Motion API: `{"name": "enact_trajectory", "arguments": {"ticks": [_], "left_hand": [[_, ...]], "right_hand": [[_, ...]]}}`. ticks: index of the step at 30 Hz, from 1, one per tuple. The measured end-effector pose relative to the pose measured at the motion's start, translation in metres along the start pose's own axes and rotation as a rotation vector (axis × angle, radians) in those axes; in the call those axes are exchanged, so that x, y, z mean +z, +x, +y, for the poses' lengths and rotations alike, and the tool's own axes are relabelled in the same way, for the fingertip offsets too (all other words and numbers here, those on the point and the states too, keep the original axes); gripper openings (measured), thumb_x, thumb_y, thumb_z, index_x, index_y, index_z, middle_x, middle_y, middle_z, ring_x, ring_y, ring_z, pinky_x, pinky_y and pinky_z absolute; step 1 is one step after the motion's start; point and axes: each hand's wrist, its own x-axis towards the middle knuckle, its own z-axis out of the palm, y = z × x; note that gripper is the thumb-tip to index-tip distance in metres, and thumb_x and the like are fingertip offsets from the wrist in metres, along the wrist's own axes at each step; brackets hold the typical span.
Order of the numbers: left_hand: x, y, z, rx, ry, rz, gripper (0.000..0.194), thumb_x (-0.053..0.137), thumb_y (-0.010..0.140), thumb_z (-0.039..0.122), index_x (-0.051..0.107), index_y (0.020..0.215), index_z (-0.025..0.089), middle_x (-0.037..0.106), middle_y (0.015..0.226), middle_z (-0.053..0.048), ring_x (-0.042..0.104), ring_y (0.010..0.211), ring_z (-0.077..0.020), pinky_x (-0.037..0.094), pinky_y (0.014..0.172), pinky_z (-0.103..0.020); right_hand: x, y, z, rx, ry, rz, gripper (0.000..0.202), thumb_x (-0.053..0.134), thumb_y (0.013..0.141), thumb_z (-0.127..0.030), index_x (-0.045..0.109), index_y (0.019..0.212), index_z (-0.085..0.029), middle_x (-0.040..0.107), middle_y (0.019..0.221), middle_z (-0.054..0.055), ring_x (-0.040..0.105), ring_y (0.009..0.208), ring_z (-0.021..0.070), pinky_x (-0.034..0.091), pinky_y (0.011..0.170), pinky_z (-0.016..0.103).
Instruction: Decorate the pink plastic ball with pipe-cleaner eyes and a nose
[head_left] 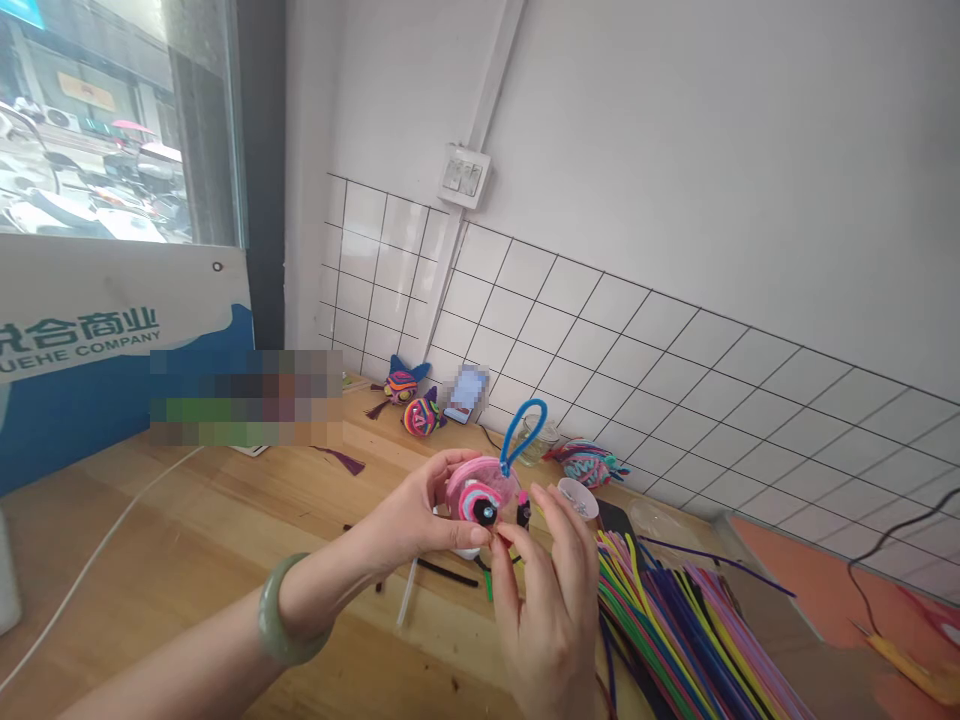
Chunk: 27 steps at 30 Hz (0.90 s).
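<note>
Steady on one side, light on the other

Beneath my work runs the wooden table [375, 640], its far edge along the wall. Toward its right edge lies a bundle of pipe cleaners [675, 620], near enough that I should turn my wrist without brushing it. My right hand [551, 590] has its thumb and forefinger drawn in at the front of the work; whether they truly pinch anything, I cannot tell. My left hand [409, 515] grasps the pink toy [480, 472] by its side, above the middle of the table, well short of the far edge. That grip should be firm but not squashing, since the fuzzy body probably dents. The blue loop [507, 456] stands clear on top, and I'd leave it so. My left thumb should spare the black eye [484, 512]. The red bit [504, 541] at my fingertips wants small, gentle pressure.
</note>
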Motion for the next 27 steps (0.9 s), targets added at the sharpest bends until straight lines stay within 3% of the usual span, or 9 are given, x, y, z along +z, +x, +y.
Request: {"name": "enact_trajectory", "arguments": {"ticks": [7,16,27], "left_hand": [[0.005,-0.002,0.002,-0.005,-0.005,0.045,0.068,0.081,0.061,0.021,0.044,0.117,0.020,0.054,0.120,-0.008,0.052,0.098,-0.0176,0.045,0.080,-0.028],[0.002,-0.003,0.004,-0.007,0.010,0.029,0.066,0.080,0.063,0.022,0.045,0.119,0.021,0.055,0.118,-0.007,0.051,0.098,-0.0172,0.044,0.081,-0.028],[-0.004,0.001,0.005,0.000,-0.030,0.049,0.061,0.079,0.064,0.018,0.046,0.115,0.022,0.056,0.112,-0.005,0.052,0.096,-0.0164,0.046,0.077,-0.027]], "right_hand": [[0.002,0.002,-0.001,-0.061,-0.023,-0.042,0.007,0.053,0.085,-0.006,0.056,0.088,-0.011,0.054,0.118,0.022,0.049,0.115,0.0333,0.046,0.087,0.053],[-0.003,0.002,0.003,-0.018,0.026,-0.057,0.008,0.050,0.087,-0.009,0.055,0.092,-0.013,0.052,0.121,0.020,0.045,0.120,0.0328,0.043,0.092,0.054],[-0.021,0.006,0.026,0.165,0.006,0.103,0.006,0.049,0.087,-0.013,0.054,0.089,-0.016,0.053,0.120,0.017,0.049,0.117,0.0273,0.040,0.094,0.051]]}}
